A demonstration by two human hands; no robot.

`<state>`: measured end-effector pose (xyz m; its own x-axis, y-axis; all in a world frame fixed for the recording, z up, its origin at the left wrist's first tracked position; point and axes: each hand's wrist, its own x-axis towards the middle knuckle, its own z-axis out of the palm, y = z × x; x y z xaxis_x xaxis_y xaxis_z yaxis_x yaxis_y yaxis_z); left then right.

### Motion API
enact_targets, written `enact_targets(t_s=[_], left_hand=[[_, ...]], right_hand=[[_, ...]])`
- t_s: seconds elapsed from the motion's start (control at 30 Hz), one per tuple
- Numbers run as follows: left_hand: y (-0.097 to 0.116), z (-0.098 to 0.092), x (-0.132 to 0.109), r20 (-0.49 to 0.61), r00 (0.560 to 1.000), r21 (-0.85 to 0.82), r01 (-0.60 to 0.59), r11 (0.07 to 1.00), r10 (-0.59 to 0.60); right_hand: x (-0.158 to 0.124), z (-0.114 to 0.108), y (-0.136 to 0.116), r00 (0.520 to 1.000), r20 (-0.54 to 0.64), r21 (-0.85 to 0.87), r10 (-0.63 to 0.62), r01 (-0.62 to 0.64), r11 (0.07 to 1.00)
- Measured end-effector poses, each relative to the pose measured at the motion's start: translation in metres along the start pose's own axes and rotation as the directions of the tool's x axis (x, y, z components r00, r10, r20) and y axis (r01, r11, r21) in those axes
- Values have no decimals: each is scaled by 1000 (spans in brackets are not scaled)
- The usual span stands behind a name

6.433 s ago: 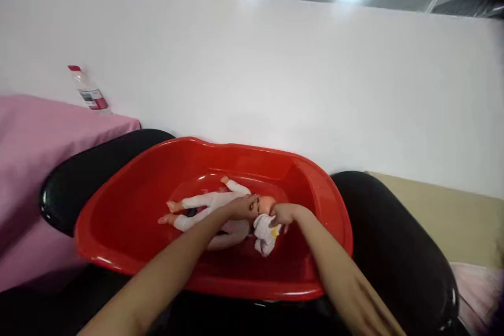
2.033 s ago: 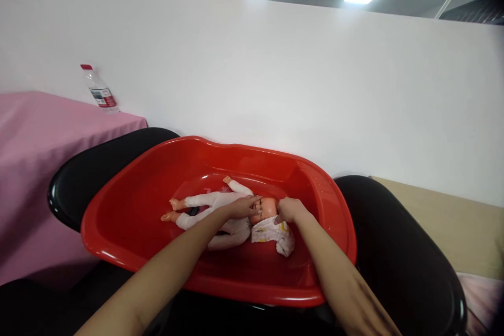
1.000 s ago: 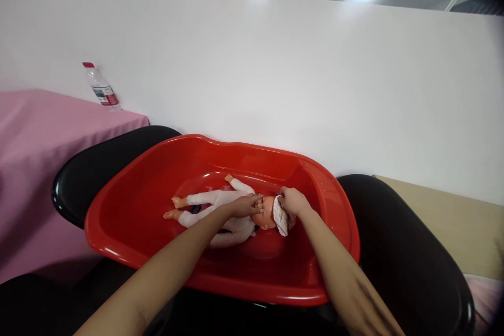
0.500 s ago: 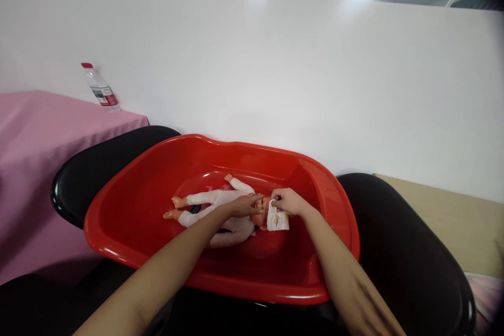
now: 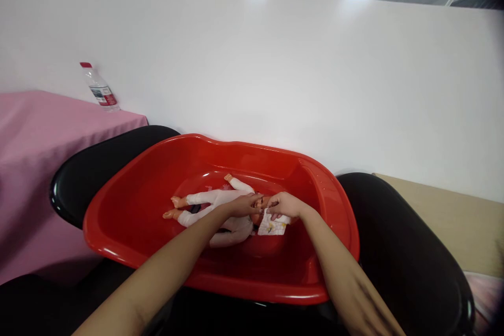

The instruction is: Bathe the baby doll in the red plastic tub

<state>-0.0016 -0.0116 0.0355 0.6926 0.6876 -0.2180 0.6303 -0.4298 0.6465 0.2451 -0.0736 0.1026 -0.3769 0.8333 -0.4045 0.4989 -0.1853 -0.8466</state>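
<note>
A baby doll (image 5: 224, 198) in white clothing lies on its back inside a red baby bathtub (image 5: 129, 210), its feet to the left and its head to the right. My left hand (image 5: 244, 205) grips the doll around the chin and cheeks, thumb on the near side and fingers on the far side. A small white washcloth (image 5: 272, 226) with a yellow pattern hangs from my right hand (image 5: 285, 205), which is closed on it. The cloth lies against the near side of the doll's head. My right fingers and the cloth hide much of that head.
Black chair seats flank the tub, one at the left (image 5: 106, 168) and one at the right (image 5: 405, 252). A plastic bottle (image 5: 101, 92) with a red cap leans on the white wall (image 5: 275, 73), above a pink-covered table (image 5: 59, 121). A beige surface (image 5: 444, 220) lies far right.
My right hand has shifted slightly downward on the doll's head. The washcloth has moved left and down with it, and its lower part now spreads wider. My left hand stays in place.
</note>
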Motion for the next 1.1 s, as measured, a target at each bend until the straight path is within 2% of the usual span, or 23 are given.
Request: enact_targets(t_s=[0.1,0.3,0.37,0.5,0.73,1.0,1.1], left_hand=[[-2,1,1,4,1000,2,3,1000,-3],[-5,3,3,1,1000,28,17,999,-17],[-7,4,5,7,1000,28,9,1000,-9],[-8,4,4,-7,1000,9,-15,1000,15],[0,1,0,-16,1000,17,6,1000,-6],[2,0,1,-1,1000,7,4,1000,-4],[0,1,2,-1,1000,14,-11,1000,11]], right_hand=[[0,-1,0,1000,-25,-23,-17,16,1000],[-1,-2,-1,985,-164,-49,-45,38,998],[-1,-2,-1,988,-148,-42,-48,42,998],[1,-1,0,997,-42,-41,-57,56,998],[-3,0,-3,996,80,-149,-36,48,988],[0,1,0,996,0,-159,-85,84,984],[1,0,0,995,-36,-112,-94,90,990]])
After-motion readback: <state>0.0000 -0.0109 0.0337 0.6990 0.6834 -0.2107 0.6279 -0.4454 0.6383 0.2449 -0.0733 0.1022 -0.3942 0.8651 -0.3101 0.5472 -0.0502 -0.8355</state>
